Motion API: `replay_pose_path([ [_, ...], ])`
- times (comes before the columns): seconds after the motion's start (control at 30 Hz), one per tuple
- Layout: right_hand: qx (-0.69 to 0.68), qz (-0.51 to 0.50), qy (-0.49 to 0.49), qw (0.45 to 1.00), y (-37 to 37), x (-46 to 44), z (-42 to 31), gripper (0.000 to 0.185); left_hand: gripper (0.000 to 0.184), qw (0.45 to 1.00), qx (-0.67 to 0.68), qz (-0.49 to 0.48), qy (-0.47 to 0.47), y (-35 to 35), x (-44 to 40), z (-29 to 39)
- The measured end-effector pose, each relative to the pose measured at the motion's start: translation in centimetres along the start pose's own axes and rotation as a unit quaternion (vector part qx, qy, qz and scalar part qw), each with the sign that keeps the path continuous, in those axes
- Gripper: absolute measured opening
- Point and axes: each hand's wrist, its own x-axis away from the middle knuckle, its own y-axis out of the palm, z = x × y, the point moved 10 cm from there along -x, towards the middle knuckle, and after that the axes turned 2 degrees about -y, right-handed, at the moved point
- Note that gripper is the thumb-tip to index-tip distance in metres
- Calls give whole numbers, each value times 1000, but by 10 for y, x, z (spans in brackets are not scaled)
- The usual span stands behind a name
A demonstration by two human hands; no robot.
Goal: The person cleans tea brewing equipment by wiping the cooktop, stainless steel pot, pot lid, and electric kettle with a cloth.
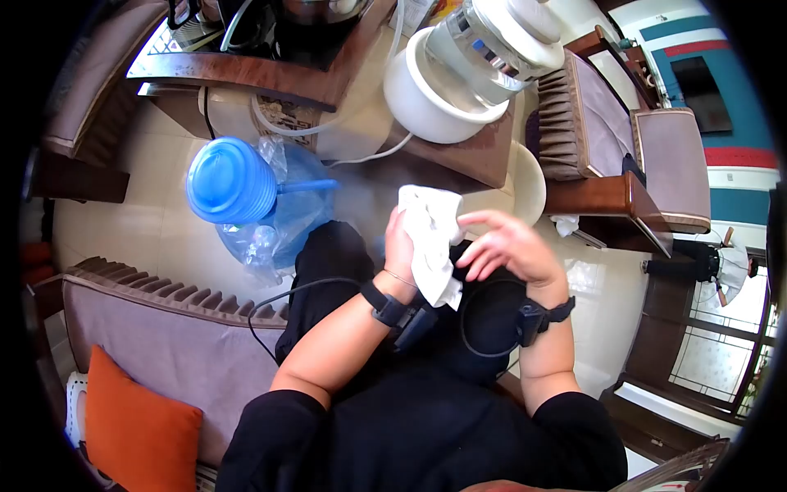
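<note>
A white cloth (432, 242), creased and folded, hangs over my lap between my two hands. My left hand (398, 250) grips it along its left side, and the cloth covers part of the fingers. At the cloth's right edge is my right hand (510, 244), fingers spread and lightly curled, with nothing visible in them. Its fingertips are close to the cloth; whether they touch it I cannot tell. Black bands with small devices circle both wrists, and dark cables run from them.
Ahead, a glass kettle (484, 53) stands in a white round base (438, 98) on the wooden table (479, 152). A blue ribbed pump (232, 180) tops a plastic-wrapped water jug (299, 209) at left. A sofa holds an orange cushion (139, 418). Another person (725, 266) stands far right.
</note>
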Motion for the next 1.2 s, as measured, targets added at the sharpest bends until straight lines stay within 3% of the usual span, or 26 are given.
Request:
replay_pose_path([
  [0.1,-24,182,-250,951,-73,2,-59,34,30,981,136,-123,-55,62,10,31],
  [0.13,-24,234,-318,919,-86,2,-79,41,35,978,139,-153,-24,85,14,51],
  [0.17,-24,283,-383,879,-94,4,-100,49,35,957,158,-241,-26,103,12,63],
  [0.2,-25,277,-386,880,-88,-7,-114,49,35,966,128,-221,34,115,7,82],
  [0.27,-6,297,-496,816,-72,-8,-156,76,40,965,31,-189,180,139,-6,118],
  [0.3,-10,286,-496,819,-68,-21,-167,76,46,949,-35,-174,260,153,-8,135],
  [0.37,87,306,-594,739,-54,-22,-197,93,47,902,-133,-167,375,181,-7,151],
  [0.43,85,302,-600,736,-56,-36,-203,100,42,814,-324,-116,468,195,-13,154],
  [0.47,107,331,-599,721,-58,-39,-203,100,50,738,-400,-107,533,202,-10,156],
  [0.53,127,366,-591,707,-62,-42,-203,98,51,734,-391,-106,545,192,-24,156],
  [0.63,83,344,-597,720,-57,-43,-204,94,52,714,-404,-68,567,182,-28,157],
  [0.7,87,359,-588,719,-57,-43,-202,93,49,671,-455,-36,585,181,-23,159],
  [0.77,94,353,-598,714,-57,-42,-204,93,42,687,-475,50,548,152,-47,164],
  [0.83,109,356,-592,715,-58,-41,-205,93,39,709,-455,43,536,140,-55,174],
  [0.97,168,364,-557,727,-63,-38,-206,92,34,649,-519,90,548,144,-47,174],
  [1.07,203,376,-540,726,-69,-35,-206,97,32,647,-549,142,509,136,-36,163],
  [1.17,212,371,-522,738,-67,-38,-209,102,29,672,-571,120,457,123,-7,116],
  [1.2,209,373,-523,737,-69,-38,-208,102,29,589,-632,72,499,115,-7,82],
])
